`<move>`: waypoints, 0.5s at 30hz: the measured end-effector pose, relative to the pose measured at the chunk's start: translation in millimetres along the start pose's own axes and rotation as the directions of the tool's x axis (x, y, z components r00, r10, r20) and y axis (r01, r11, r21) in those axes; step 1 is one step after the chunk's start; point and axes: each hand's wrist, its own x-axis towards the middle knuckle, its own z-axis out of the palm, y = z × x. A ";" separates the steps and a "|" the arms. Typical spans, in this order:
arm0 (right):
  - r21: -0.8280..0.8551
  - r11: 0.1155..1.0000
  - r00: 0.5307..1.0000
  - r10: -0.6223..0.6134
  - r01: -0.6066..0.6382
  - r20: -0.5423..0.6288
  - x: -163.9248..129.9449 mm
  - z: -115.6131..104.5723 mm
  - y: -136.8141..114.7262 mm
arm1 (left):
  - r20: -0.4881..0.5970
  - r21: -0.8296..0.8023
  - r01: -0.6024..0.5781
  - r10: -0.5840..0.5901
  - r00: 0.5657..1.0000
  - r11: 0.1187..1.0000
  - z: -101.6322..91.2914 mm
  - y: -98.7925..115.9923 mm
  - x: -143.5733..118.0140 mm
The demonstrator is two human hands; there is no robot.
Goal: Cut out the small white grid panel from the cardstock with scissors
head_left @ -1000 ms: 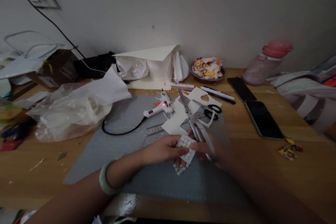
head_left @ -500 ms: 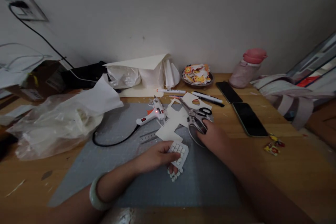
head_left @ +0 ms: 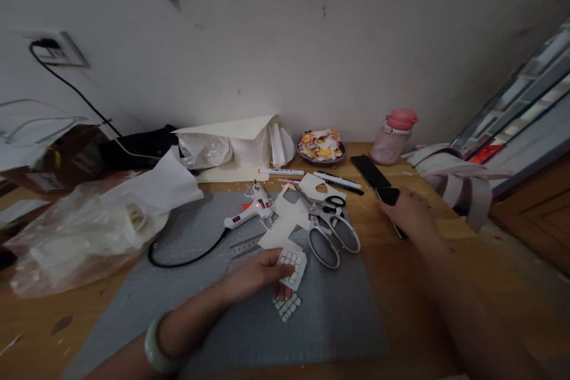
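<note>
My left hand is closed on a white card with rows of small rounded squares, its thumb pressed on the front. Below the fingertips, a second group of small squares shows; I cannot tell whether it is part of the same card. My right hand is over the lower phone at the right, covering most of it; its fingers are largely hidden. Grey-handled scissors lie on the grey cutting mat, blades across white paper cutouts.
A glue gun with a glowing red light trails a black cable over the mat near a metal ruler. Behind are markers, a bowl of stickers, another phone and a pink-lidded bottle. Plastic bags cover the left side.
My right hand has left the scissors, which now lie on the mat, and has moved right to the lower phone. My left hand still holds the card. The camera view has shifted slightly.
</note>
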 end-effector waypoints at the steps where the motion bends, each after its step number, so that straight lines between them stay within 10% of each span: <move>1: -0.014 0.999 0.999 0.043 -0.043 0.017 7.0 2.7 8.6 | 0.004 0.000 0.000 0.000 1.000 1.000 -0.4 -0.4 0.3; 15: 0.272 0.945 0.983 0.182 -0.180 0.020 32.2 34.8 40.4 | -0.026 0.017 -0.004 0.005 1.000 1.000 0.1 -2.4 2.0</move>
